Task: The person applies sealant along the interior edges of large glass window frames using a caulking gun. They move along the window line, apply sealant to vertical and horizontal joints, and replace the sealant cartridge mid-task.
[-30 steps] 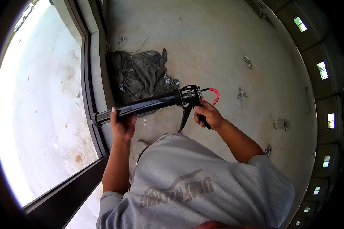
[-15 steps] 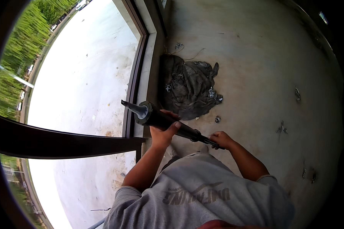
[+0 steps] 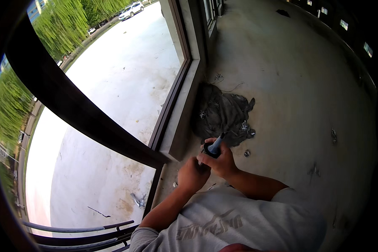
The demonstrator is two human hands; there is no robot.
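Note:
A black caulking gun [image 3: 211,152] with a translucent bluish nozzle is held in front of my body, its nozzle angled up and to the right. My right hand [image 3: 224,161] is wrapped round the front end, just below the nozzle. Close beside it, my left hand [image 3: 193,174] is closed on the gun lower down, its fingers partly hidden. Most of the barrel and the rear rod are out of sight behind my hands. Beyond the nozzle a crumpled dark cloth [image 3: 222,111] lies on the floor.
On my left stands a dark window frame [image 3: 172,101] beside a pale ledge [image 3: 185,101], with a dark crossbar [image 3: 84,109]. Low at the left run metal rails [image 3: 80,229]. Bits of crumpled scrap [image 3: 333,135] lie on the concrete floor [image 3: 294,101].
The gun has swung from pointing left to pointing up and right. My right hand has moved from its rear rod to the nozzle end; my left hand has shifted lower. The view has turned.

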